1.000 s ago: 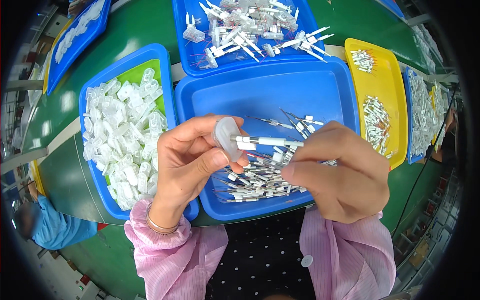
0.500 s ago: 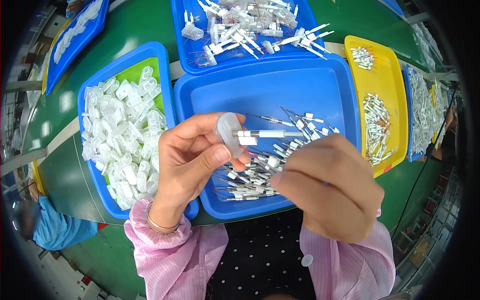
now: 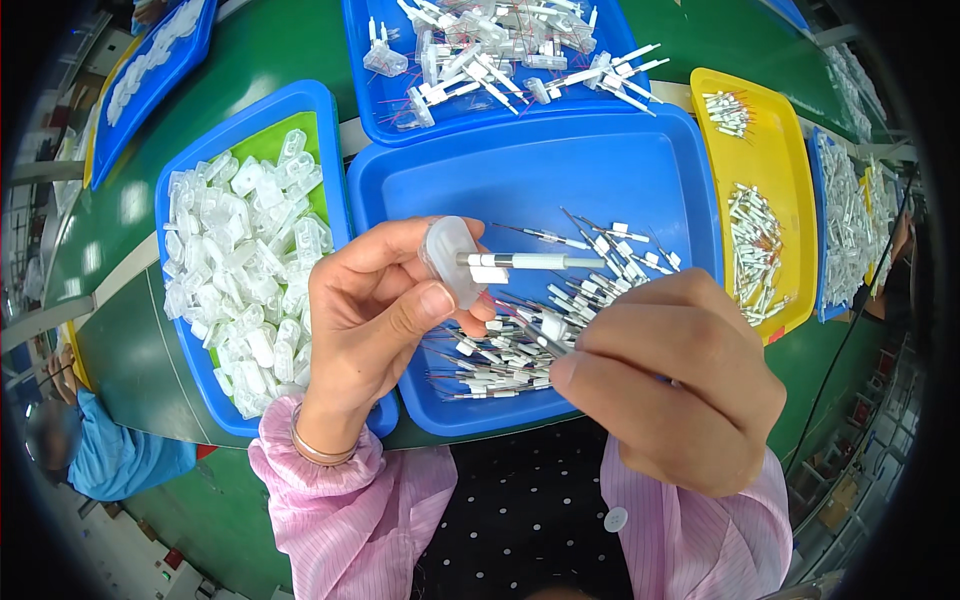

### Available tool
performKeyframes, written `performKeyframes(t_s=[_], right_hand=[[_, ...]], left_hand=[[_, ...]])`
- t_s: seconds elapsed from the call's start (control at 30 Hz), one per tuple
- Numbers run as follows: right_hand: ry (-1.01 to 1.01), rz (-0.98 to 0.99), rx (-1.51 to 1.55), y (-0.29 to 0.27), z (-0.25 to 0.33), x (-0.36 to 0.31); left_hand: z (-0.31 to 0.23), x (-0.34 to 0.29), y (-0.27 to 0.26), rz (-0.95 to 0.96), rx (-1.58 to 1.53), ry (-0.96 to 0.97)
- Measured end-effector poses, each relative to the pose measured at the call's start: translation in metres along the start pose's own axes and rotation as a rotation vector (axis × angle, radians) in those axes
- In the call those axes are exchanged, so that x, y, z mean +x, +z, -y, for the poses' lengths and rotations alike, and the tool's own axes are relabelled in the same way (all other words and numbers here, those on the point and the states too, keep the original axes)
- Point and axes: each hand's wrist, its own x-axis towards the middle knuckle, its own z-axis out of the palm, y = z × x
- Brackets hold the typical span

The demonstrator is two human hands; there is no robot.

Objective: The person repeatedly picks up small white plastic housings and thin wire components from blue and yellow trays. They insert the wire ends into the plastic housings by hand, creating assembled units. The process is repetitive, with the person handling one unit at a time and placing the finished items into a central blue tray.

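Two hands work over a blue tray of little white pins.

The left hand (image 3: 375, 320) pinches a clear plastic cap (image 3: 452, 262) between thumb and fingers, and a white pin (image 3: 520, 261) sticks out of the cap to the right. The right hand (image 3: 680, 385) is curled, with its fingertips down in the pile of pins (image 3: 560, 320) in the middle blue tray (image 3: 520, 175); I cannot tell what it pinches. Just left sits a blue tray of clear caps (image 3: 245, 270). On the right is a yellow tray (image 3: 775, 180).

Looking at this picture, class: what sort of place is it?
Probably a factory assembly bench: blue trays sorting clear plastic caps and small wired parts, with the left hand holding one cap.
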Motion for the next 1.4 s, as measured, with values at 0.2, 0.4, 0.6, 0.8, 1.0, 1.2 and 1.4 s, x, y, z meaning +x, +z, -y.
performKeyframes(t_s=[0.2,0.4,0.6,0.8,1.0,1.2,1.4], right_hand=[[0.026,-0.005,-0.008,0.002,0.0,0.0],[-0.054,0.049,0.019,0.0,-0.001,0.0],[-0.016,0.014,0.018,0.007,0.001,-0.003],[0.284,-0.007,0.214,0.008,0.005,-0.011],[0.632,-0.129,0.605,0.022,-0.013,-0.019],[0.549,-0.031,0.559,0.024,-0.018,-0.019],[0.672,-0.176,0.677,0.036,-0.008,-0.022]], left_hand=[[-0.001,0.0,0.001,0.006,-0.016,-0.002],[-0.001,0.0,0.0,0.026,0.002,0.005],[-0.001,-0.001,0.001,0.02,-0.022,-0.005],[0.003,-0.005,0.003,0.025,-0.114,-0.025],[0.006,-0.002,0.003,-0.002,-0.078,-0.003],[0.011,-0.002,0.003,-0.024,-0.164,-0.019],[0.014,0.0,-0.001,0.044,-0.021,0.124]])
